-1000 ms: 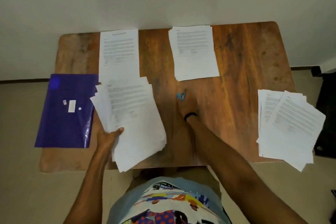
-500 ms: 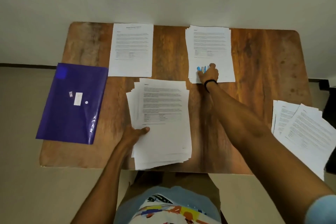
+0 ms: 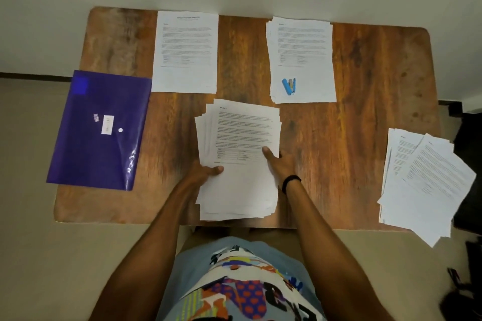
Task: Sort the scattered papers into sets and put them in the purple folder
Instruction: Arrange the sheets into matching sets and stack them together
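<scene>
Fanned stack (image 3: 240,154), near middle of the table (image 3: 378,86): pinched at both side edges by left hand (image 3: 202,173) and right hand (image 3: 280,161), thumbs on top, other fingers hidden beneath, likely to square it up. Purple folder (image 3: 99,130): closed, overhanging the left edge. Far-edge pile (image 3: 186,52); second pile (image 3: 302,60), carrying a blue stapler (image 3: 289,86), probably for binding. Loose heap (image 3: 427,185): right end, seemingly unsorted.

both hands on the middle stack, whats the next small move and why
Probably tap the middle stack square. Its sheets lie fanned along the left and near edges, and the left hand and right hand hold it on either side, thumbs on top. Neat edges would likely suit the blue stapler lying on the pile beyond it.
</scene>
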Motion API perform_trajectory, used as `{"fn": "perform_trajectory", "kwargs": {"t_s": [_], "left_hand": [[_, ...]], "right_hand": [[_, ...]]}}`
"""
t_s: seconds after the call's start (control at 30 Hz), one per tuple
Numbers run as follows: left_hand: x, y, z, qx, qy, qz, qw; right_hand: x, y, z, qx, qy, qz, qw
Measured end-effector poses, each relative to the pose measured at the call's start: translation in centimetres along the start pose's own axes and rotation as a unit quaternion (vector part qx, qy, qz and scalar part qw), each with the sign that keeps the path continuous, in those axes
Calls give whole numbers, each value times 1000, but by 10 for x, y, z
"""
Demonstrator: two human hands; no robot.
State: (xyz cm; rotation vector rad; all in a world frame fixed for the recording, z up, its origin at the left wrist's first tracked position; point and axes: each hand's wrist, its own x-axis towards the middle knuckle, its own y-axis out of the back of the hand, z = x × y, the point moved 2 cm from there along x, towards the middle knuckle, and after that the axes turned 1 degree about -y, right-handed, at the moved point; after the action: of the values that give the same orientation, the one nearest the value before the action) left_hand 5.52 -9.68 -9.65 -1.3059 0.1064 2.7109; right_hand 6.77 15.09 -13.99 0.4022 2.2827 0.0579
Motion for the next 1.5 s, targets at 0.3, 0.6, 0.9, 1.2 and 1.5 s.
{"fn": "perform_trajectory", "kwargs": {"t_s": [0.3,0.6,0.9,1.2,1.5], "left_hand": [[11,-2,-16,88,-51,17,995],[17,-5,-32,85,-63,103,989],[22,-1,-30,106,-95,159,977],[21,1,-32,124,-96,173,972],[16,-3,-35,119,-146,208,960]], "right_hand": [[-10,12,1,-107,28,126,986],[-2,26,5,-114,30,155,981],[-12,98,19,-122,14,281,952],[-6,117,25,-119,-17,240,963],[-13,128,32,-42,-22,221,974]]}}
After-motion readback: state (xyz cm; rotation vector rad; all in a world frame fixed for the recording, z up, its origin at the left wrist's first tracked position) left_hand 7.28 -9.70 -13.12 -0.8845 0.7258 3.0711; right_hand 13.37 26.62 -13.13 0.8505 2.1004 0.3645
